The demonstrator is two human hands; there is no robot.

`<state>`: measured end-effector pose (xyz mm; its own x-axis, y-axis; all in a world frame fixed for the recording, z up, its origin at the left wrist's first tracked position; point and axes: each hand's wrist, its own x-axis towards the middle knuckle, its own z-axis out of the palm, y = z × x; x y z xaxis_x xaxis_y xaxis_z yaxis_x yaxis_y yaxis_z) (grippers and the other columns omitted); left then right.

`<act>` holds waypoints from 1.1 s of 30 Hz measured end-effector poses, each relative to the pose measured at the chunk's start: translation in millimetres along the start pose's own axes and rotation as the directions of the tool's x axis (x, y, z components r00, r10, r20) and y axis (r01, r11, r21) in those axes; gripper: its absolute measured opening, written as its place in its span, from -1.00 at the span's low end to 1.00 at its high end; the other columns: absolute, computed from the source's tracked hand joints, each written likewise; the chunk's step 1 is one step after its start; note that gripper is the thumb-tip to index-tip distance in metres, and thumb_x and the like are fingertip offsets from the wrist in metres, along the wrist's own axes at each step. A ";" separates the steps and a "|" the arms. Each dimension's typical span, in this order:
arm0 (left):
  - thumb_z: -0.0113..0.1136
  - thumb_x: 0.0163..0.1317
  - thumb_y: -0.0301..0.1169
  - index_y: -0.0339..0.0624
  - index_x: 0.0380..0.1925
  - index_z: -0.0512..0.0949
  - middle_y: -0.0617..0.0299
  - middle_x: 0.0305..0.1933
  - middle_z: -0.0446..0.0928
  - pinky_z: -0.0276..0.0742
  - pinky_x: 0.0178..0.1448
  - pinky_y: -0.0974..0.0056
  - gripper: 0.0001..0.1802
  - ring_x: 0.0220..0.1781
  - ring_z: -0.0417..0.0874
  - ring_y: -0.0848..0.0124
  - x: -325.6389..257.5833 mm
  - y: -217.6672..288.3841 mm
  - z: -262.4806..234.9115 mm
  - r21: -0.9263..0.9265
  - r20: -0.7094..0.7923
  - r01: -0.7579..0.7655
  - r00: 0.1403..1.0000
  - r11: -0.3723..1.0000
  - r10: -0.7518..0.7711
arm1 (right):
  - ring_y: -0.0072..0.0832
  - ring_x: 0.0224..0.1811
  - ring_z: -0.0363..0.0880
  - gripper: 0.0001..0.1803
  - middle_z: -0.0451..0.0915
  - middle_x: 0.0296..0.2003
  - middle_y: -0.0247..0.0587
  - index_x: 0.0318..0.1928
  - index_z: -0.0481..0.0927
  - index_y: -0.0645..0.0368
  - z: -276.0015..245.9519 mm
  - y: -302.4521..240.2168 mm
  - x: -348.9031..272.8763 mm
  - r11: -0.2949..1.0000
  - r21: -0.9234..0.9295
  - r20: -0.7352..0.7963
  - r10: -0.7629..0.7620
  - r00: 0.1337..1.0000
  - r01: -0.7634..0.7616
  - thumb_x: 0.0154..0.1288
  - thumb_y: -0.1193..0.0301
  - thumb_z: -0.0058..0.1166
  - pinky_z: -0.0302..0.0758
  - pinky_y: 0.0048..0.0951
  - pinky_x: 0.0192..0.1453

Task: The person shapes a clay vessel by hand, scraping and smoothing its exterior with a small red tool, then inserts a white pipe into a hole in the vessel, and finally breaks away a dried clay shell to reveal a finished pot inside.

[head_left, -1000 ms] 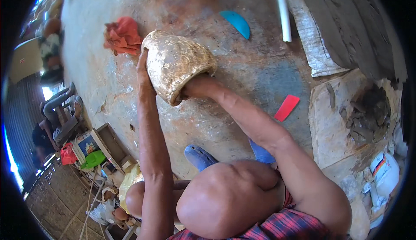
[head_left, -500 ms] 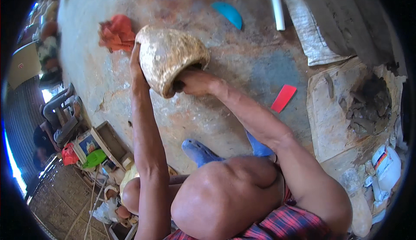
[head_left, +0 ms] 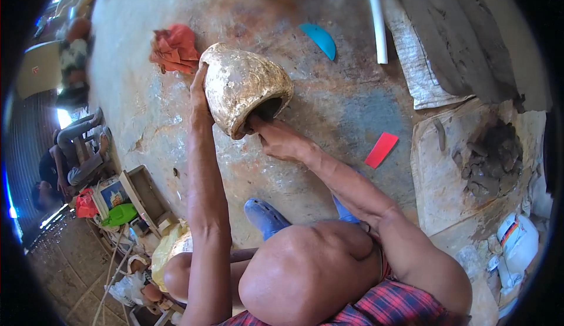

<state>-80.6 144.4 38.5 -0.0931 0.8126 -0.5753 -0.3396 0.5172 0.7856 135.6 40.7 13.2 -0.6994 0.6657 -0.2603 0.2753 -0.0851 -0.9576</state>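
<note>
A hollow, rounded vessel [head_left: 238, 85] with a rough, flaky tan-and-whitish crust is tilted on its side, its dark mouth facing down and to the right. My left hand [head_left: 200, 99] grips it along its left side, fingers partly hidden behind the wall. Reaching from the right, my right hand [head_left: 282, 141] has its fingers in the mouth by the lower rim. The fingertips are hidden inside, so what they do there cannot be told.
A crumpled red cloth [head_left: 176, 48], a teal half-disc [head_left: 319, 40], a red strip [head_left: 382, 150] and a white pipe [head_left: 378, 26] lie on the floor. Dark clay [head_left: 492, 158] sits on a sheet at right. A wooden box [head_left: 144, 196] stands left, near another person [head_left: 79, 155].
My right hand has drawn partly out of the mouth, so more of it shows at the lower rim. The left hand keeps its hold. The whole view has shifted slightly.
</note>
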 end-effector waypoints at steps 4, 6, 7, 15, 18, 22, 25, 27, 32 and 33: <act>0.21 0.49 0.08 -0.28 0.33 0.54 0.01 0.13 0.74 0.81 0.10 0.08 -0.31 0.01 0.83 0.20 7.5 4.0 -1.9 -0.027 0.005 -0.002 1.000 1.000 0.002 | 0.31 0.12 0.67 -0.34 0.69 0.05 0.37 0.42 0.35 0.23 12.4 13.6 -1.0 0.992 0.039 -0.072 -0.114 0.991 0.117 0.27 0.57 0.00 0.59 0.20 0.19; 0.24 0.47 0.07 -0.29 0.27 0.58 0.04 0.06 0.76 0.80 0.06 0.13 -0.34 -0.05 0.84 0.26 8.0 8.4 -1.5 0.053 0.000 0.002 1.000 0.999 -0.002 | 0.26 0.22 0.62 -0.33 0.65 0.17 0.31 0.42 0.38 0.23 19.7 17.7 12.9 0.997 -0.022 -0.053 -0.081 0.995 0.080 0.24 0.59 0.00 0.56 0.11 0.28; 0.24 0.46 0.06 -0.28 0.26 0.59 0.05 0.04 0.77 0.79 0.04 0.14 -0.35 -0.06 0.83 0.28 9.0 13.4 -2.5 0.074 0.016 0.033 0.999 0.997 -0.034 | 0.24 0.27 0.60 -0.32 0.63 0.24 0.28 0.42 0.40 0.23 29.6 21.6 20.2 0.997 -0.044 -0.042 -0.064 0.997 0.062 0.22 0.61 -0.01 0.55 0.07 0.33; 0.36 0.40 0.01 -0.28 0.26 0.58 0.12 0.06 0.73 0.63 0.08 0.28 -0.35 -0.02 0.76 0.34 35.5 26.8 -45.3 0.482 -0.153 -0.280 0.906 0.830 0.395 | 0.09 -0.06 0.76 -0.47 0.77 -0.07 0.21 0.40 0.49 0.22 31.3 -29.8 -14.2 0.985 0.152 -0.181 -0.056 0.982 0.084 0.43 0.48 0.02 0.67 -0.01 0.11; 0.34 0.46 -0.15 -0.34 0.17 0.58 0.10 -0.05 0.69 0.57 -0.03 0.31 -0.50 -0.13 0.67 0.37 4.9 6.0 -12.4 0.437 -0.468 -0.448 0.627 0.780 0.622 | -0.29 -0.26 0.81 -0.61 0.82 -0.15 0.02 0.24 0.68 0.23 -11.5 -6.6 -63.6 0.976 -0.085 -0.438 -0.219 0.872 0.202 0.48 0.46 0.04 0.69 -0.21 -0.05; 0.23 0.53 -0.28 -0.16 -0.40 0.55 0.33 -0.46 0.50 0.33 -0.35 0.32 -0.71 -0.44 0.43 0.53 -97.8 -69.5 -15.6 0.283 -0.760 -0.658 0.290 0.698 0.582 | -0.18 -0.07 0.84 -0.57 0.81 -0.04 0.09 0.23 0.72 0.18 -70.2 -35.2 -56.2 0.998 -0.057 -0.678 -0.059 0.732 0.027 0.50 0.23 0.20 0.69 -0.20 0.01; 0.17 0.49 -0.43 -0.20 -0.51 0.57 0.37 -0.53 0.49 0.29 -0.37 0.37 -0.70 -0.47 0.41 0.59 -140.0 -162.5 38.4 0.274 -0.640 -0.537 0.518 0.798 0.568 | -0.06 0.15 0.77 -0.10 0.70 0.20 0.25 0.50 0.45 0.29 -109.4 -60.3 16.6 0.988 -0.132 -0.678 -0.151 0.719 0.084 0.42 -0.12 0.27 0.63 -0.13 0.27; 0.19 0.49 -0.46 -0.27 -0.34 0.68 0.36 -0.47 0.57 0.34 -0.36 0.40 -0.80 -0.45 0.47 0.59 -134.3 -189.2 68.4 0.321 -0.534 -0.491 0.613 0.810 0.583 | 0.09 0.35 0.63 0.41 0.55 0.33 0.46 0.68 0.01 0.36 -109.0 -85.7 62.6 0.967 -0.171 -0.477 0.088 0.874 -0.191 0.17 -0.39 0.34 0.50 -0.07 0.46; 0.19 0.56 -0.29 -0.23 0.18 0.65 0.14 -0.04 0.72 0.61 -0.01 0.22 -0.67 -0.10 0.69 0.38 -88.8 -163.7 66.4 0.077 -0.271 -0.307 0.909 0.948 0.317 | 0.01 0.47 0.51 0.70 0.49 0.39 0.45 0.67 -0.19 0.50 -93.1 -39.4 104.6 0.974 -0.067 -0.362 0.178 0.915 -0.216 -0.10 -0.44 0.47 0.39 -0.19 0.54; 0.19 0.56 -0.29 -0.23 0.18 0.65 0.14 -0.04 0.71 0.60 0.00 0.22 -0.66 -0.09 0.69 0.37 -79.9 -153.8 66.1 0.047 -0.221 -0.296 0.928 0.954 0.299 | 0.00 0.47 0.52 0.68 0.48 0.40 0.44 0.67 -0.18 0.51 -96.2 -35.4 109.0 0.970 -0.096 -0.383 0.171 0.908 -0.223 -0.08 -0.41 0.48 0.40 -0.20 0.54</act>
<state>41.0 17.7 -21.3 -0.3943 0.8499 -0.3496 -0.2521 0.2658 0.9305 113.1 187.5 30.7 -0.3350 0.8738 -0.3526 0.4868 -0.1599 -0.8587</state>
